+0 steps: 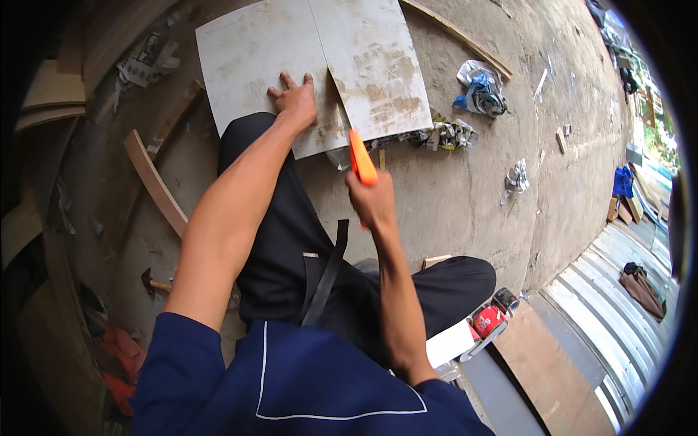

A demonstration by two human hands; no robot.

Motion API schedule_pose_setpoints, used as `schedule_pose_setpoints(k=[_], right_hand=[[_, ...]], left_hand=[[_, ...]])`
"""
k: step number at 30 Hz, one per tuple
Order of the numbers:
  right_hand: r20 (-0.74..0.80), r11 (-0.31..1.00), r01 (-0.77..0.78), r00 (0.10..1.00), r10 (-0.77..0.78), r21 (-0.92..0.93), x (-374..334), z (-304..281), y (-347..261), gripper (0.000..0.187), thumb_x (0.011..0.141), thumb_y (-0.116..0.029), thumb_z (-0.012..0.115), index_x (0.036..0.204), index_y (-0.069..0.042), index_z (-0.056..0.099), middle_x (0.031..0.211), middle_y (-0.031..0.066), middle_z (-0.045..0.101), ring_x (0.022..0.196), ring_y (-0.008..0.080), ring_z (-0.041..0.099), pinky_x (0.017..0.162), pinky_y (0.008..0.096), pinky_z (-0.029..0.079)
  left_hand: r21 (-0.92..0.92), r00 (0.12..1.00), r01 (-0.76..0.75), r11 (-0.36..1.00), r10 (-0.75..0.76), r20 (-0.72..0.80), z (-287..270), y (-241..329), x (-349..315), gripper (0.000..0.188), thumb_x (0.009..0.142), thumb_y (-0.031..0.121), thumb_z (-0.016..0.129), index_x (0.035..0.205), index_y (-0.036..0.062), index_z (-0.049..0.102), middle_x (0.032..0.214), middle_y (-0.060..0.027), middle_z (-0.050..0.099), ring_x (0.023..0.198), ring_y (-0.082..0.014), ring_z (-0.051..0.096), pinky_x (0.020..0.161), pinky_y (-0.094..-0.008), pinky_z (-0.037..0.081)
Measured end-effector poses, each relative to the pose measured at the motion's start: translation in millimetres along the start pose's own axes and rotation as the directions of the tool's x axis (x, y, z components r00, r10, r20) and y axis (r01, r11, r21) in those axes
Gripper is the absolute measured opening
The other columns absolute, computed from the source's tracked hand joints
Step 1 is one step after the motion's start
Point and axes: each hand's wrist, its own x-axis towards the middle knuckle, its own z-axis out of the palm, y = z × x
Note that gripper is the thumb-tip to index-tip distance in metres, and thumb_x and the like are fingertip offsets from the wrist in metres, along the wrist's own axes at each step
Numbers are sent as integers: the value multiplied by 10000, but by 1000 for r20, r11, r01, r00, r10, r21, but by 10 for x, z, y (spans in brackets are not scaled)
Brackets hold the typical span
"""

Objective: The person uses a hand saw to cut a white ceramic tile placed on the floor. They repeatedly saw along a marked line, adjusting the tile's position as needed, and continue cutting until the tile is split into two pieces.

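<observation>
A white board with brown smears lies in front of me, its near left part over my bent leg. A long slit runs through it from the near edge toward the far edge, widening to a dark gap on the near side. My left hand presses on the board left of the slit, fingers spread. In my right hand is the orange handle of a handsaw, gripped at the near end of the slit. The saw's blade is hard to make out against the gap.
Crumpled paper and blue plastic lie right of the board, near a long wood strip. At left are a curved wooden piece and a hammer. A red can stands beside my right knee; corrugated metal sheet lies far right.
</observation>
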Motion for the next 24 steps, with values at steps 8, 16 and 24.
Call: schedule_pose_setpoints(k=[8,16,24], right_hand=[[3,1000,-9,1000,9,17,-348,-90,-264,271,772,-136,623,632,60,499,488,128,453,461,141,418,476,353,367],[-9,993,-101,995,102,53,-27,35,56,317,765,-190,617,608,60,502,486,135,468,457,159,452,470,360,369],[30,999,8,1000,-9,32,144,41,83,304,755,-249,620,690,47,603,562,178,578,514,258,580,551,381,438]], left_hand=[[-47,999,-17,999,19,46,-104,-46,-46,1018,681,199,801,1485,269,181,1541,-228,20,1351,-453,278,1133,-510,193],[0,999,-36,999,36,3,88,-59,19,1045,641,252,821,1484,247,202,1518,-277,73,1361,-439,266,1106,-538,228],[28,997,-78,997,79,-22,-19,-98,-26,1113,620,374,829,1495,246,153,1518,-279,86,1359,-526,168,1069,-549,285]])
